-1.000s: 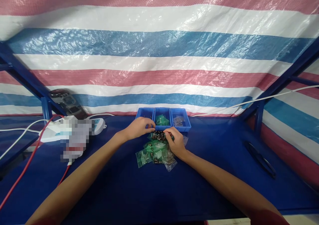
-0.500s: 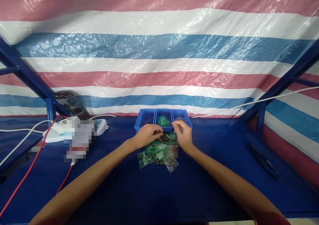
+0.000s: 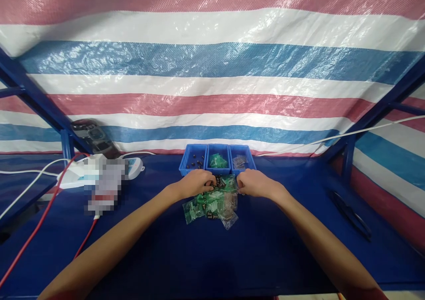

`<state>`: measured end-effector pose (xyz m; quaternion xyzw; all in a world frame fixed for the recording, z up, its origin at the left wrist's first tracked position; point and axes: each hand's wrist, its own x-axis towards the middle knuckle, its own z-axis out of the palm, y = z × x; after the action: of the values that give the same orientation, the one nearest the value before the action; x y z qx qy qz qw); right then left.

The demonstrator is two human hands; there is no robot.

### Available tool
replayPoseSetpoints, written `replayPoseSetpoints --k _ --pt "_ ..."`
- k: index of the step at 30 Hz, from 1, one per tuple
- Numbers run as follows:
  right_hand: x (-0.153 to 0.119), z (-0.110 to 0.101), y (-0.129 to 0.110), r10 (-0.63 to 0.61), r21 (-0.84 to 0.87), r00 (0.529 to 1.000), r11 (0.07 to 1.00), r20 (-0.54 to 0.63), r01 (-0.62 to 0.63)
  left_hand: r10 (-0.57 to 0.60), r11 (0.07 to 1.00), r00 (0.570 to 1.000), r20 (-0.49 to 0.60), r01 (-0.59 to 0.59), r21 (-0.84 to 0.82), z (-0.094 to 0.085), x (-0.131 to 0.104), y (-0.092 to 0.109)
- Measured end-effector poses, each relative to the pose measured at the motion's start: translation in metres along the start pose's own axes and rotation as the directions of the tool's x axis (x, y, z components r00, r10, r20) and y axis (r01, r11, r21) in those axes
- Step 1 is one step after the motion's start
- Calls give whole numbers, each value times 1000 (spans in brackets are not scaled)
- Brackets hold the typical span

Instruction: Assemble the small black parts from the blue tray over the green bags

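Observation:
A pile of small clear and green plastic packets (image 3: 215, 202), mixed with small dark metallic parts (image 3: 220, 183), lies on the blue table. At its upper left edge is my left hand (image 3: 196, 182), fingers curled down to the dark parts; whatever they pinch is hidden. My right hand (image 3: 254, 182) is closed at the pile's right edge, its fingertips low near the table and their contents out of sight. Behind the hands stand three blue bins: the left bin (image 3: 183, 163) has several dark round parts, the middle bin (image 3: 217, 171) green packets, the right bin (image 3: 250, 158) clear packets.
On the left are a white power strip (image 3: 134, 168), a red cable (image 3: 43, 220) and a dark object in clear wrap (image 3: 94, 136). A pair of dark glasses or a similar thin black item (image 3: 350, 213) rests at the right. A striped tarp (image 3: 212, 61) hangs behind the table.
My right hand has moved down from the right bin to the pile's right edge, uncovering clear packets in that bin. My left hand has turned slightly, knuckles up, staying at the pile.

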<state>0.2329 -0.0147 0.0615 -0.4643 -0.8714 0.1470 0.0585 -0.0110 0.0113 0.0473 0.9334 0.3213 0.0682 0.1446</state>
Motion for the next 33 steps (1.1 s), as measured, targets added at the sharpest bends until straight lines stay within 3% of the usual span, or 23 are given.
replayPoseSetpoints --k 4,8,12,14,19,21,23,25,28,30,33 --pt "-5 7 -4 59 -49 998 997 25 -57 -18 1000 1000 -22 18 -11 -3 0 3" --pt "-5 10 -12 95 -192 993 978 67 -81 11 1000 982 -188 -14 -15 -8 0 14" --pt "-3 9 -14 101 -248 993 965 57 -83 -38 994 884 -466 -16 -112 0 1 22" --pt "-2 11 -12 112 -245 993 964 44 -98 -79 986 832 -549 -18 -168 11 2 23" --pt "0 10 -8 134 -223 990 967 48 -120 -35 974 814 -580 -103 -202 38 2 20" --pt "1 6 -8 91 -169 996 981 -5 -91 -47 970 794 -606 -109 -218 42 2 20" --pt "4 4 -11 32 -30 991 999 -129 -36 -63 967 778 -626 -107 -231 44 1 19" --pt "9 11 -18 9 169 954 985 -300 44 -71 965 768 -636 -109 -239 44 0 19" --pt "17 35 -30 92 430 846 886 -525 171 -67 963 761 -645 -120 -242 45 -1 19" --pt "21 54 -35 184 523 781 827 -597 205 -83 965 751 -655 -104 -241 46 -2 19" --pt "23 75 -38 276 601 739 770 -615 212 -122 967 740 -662 -63 -248 48 -2 19"
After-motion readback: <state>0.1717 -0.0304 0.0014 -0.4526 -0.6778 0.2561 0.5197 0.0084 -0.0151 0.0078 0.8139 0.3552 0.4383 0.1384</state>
